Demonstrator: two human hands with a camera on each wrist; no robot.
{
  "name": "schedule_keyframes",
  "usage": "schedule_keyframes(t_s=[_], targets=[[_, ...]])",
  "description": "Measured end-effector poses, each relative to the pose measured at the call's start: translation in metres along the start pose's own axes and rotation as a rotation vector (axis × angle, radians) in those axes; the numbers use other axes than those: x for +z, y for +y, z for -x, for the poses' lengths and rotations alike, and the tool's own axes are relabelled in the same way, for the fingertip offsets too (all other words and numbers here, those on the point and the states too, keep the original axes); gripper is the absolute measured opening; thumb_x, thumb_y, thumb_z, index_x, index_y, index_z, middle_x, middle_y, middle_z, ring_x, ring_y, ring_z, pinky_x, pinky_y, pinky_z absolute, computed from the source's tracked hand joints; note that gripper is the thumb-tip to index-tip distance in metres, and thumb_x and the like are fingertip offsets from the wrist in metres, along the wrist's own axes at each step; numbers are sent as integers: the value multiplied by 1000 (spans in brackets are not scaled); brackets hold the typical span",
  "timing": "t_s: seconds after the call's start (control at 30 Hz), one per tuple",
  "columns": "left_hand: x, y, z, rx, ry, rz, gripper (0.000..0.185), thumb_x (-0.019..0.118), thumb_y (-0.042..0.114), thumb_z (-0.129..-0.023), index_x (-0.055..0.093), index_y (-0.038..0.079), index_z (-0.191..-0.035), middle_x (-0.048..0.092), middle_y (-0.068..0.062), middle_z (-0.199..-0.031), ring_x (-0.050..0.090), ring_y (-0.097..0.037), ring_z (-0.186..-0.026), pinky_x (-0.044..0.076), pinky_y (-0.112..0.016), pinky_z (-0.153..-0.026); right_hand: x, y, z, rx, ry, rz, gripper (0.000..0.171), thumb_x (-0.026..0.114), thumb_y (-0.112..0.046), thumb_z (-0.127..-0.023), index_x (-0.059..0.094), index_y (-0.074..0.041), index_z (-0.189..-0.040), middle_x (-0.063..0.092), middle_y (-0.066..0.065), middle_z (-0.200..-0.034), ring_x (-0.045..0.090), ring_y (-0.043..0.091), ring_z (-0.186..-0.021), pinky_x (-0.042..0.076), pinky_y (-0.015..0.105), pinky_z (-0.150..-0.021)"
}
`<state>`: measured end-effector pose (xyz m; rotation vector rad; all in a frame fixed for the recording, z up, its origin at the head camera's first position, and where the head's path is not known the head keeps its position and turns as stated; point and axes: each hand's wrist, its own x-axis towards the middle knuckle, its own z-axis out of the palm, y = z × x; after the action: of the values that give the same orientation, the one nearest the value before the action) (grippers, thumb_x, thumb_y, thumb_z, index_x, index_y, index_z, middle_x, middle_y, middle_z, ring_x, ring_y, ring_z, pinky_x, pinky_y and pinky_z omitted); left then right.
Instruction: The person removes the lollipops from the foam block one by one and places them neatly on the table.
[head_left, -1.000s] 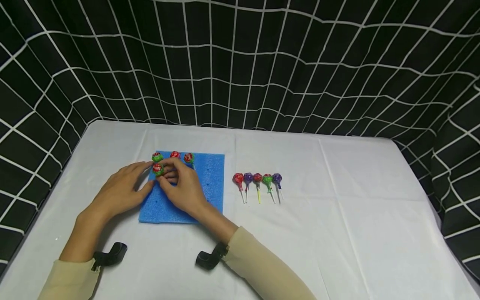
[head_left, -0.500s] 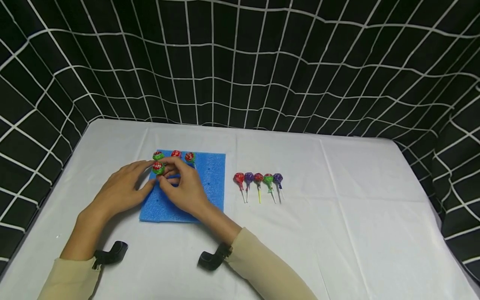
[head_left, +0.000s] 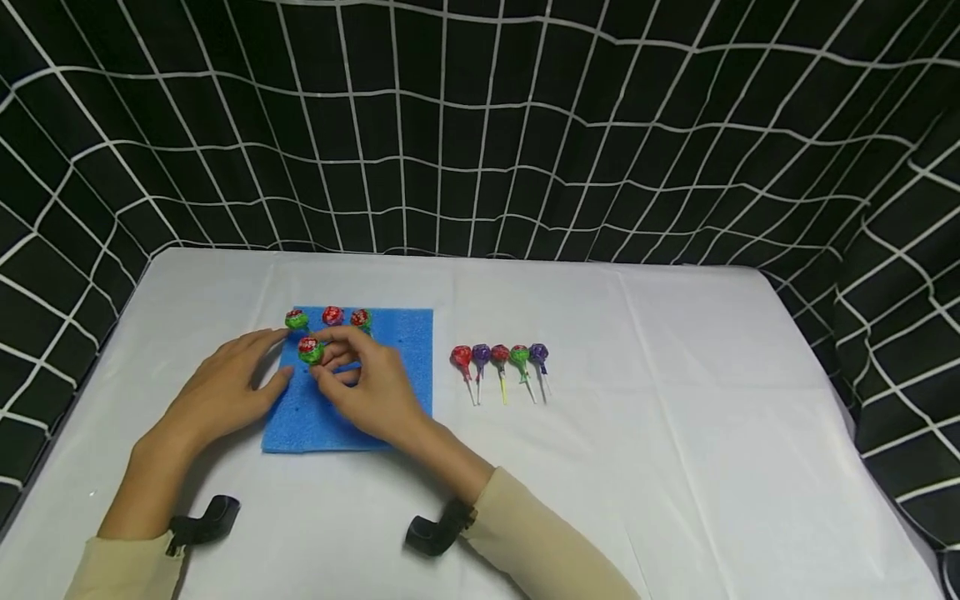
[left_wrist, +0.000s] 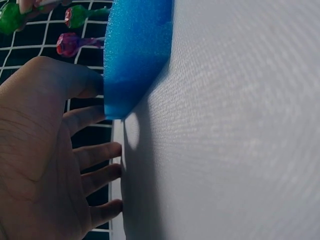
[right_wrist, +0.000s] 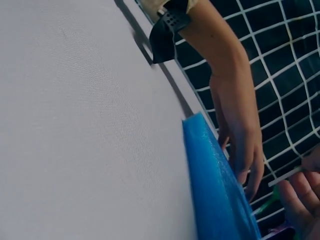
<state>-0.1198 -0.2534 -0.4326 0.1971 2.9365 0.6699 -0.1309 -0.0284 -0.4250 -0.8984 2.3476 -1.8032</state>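
Between the thumb and fingers of my right hand [head_left: 371, 383] is a lollipop [head_left: 310, 350] in a green and red wrapper, held over the blue foam block [head_left: 337, 429]. Its white stick [right_wrist: 285, 176] shows in the right wrist view, the free end just off the foam. My left hand [head_left: 225, 387] lies at the foam's left side, fingers spread and thumb at its edge. Along the back of the foam stand a green lollipop [head_left: 296, 319], a red and purple lollipop [head_left: 332, 316] and another green lollipop [head_left: 361, 318], sticks in the foam.
Right of the foam, several wrapped lollipops lie in a row on the white cloth, among them a red lollipop [head_left: 462, 357] and a purple lollipop [head_left: 538, 353]. Small holes dot the foam. A black net-patterned curtain [head_left: 480, 133] encloses the white table [head_left: 675, 417].
My right hand has drawn the lollipop slightly right and towards me, away from the back left one. My left hand keeps its place by the foam. The head view has shifted a little.
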Motion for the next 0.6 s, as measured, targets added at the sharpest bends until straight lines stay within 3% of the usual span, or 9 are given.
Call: schedule_keyframes(t_s=[0.23, 0.5, 0.6], targets=[[-2, -4, 3, -5, -5, -2, 65, 56, 40, -106, 41, 9, -161, 40, -28, -165, 33, -56, -153, 27, -76, -123, -7, -1, 8, 9, 25, -12, 39, 71, 0, -97, 62, 0, -135, 74, 19, -107, 76, 28, -98, 63, 16, -82], [-2, -4, 2, -4, -9, -3, 65, 55, 39, -106, 40, 8, -162, 40, -28, -166, 32, -55, -154, 26, -75, -124, -24, -4, 24, 29, 88, 5, 38, 72, -1, -97, 64, -2, -133, 73, 16, -103, 73, 24, -95, 67, 33, -81], [0, -3, 3, -3, -7, 1, 65, 55, 38, -106, 41, 7, -161, 40, -28, -165, 32, -55, -154, 26, -75, -124, -33, -4, 31, 42, 106, 31, 37, 72, -1, -96, 64, -2, -133, 73, 15, -102, 73, 22, -95, 67, 34, -80]])
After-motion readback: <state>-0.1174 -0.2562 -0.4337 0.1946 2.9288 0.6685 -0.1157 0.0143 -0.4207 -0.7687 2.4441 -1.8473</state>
